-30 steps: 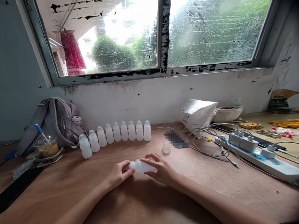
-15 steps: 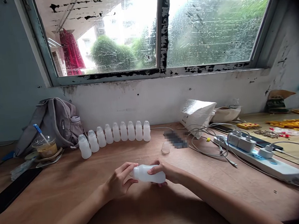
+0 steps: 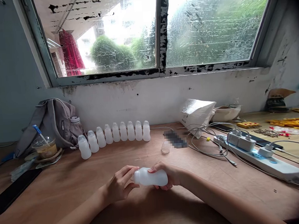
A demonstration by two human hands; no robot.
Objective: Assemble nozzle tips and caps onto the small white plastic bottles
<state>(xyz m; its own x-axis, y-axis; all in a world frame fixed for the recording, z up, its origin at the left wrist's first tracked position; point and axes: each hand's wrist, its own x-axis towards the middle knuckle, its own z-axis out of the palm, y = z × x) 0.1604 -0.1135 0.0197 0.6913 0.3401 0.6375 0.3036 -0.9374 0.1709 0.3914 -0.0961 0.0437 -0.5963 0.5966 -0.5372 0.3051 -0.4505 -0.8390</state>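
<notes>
A frosted white baby bottle (image 3: 152, 176) is held lying sideways just above the table, its neck end pointing left. My right hand (image 3: 167, 175) wraps its wide base end, thumb on top. The fingers and thumb of my left hand (image 3: 123, 182) close on the neck end; what sits at the mouth is mostly hidden by them. Beyond my right hand, a clear dome-shaped cap (image 3: 165, 147) rests on the table. Several similar baby bottles (image 3: 115, 132) stand upright with clear caps on, in a curved row by the wall.
On the left are a grey backpack (image 3: 55, 122), a drink cup (image 3: 46, 148) with a straw and a black phone-like slab (image 3: 15, 189). A white power strip (image 3: 265, 162), tangled cables (image 3: 206, 152) and a white bag (image 3: 197, 113) occupy the right side of the wooden table (image 3: 115, 213).
Both hands have shifted slightly down with the bottle, which has moved a little to the right. The row of bottles and the loose cap stay in place.
</notes>
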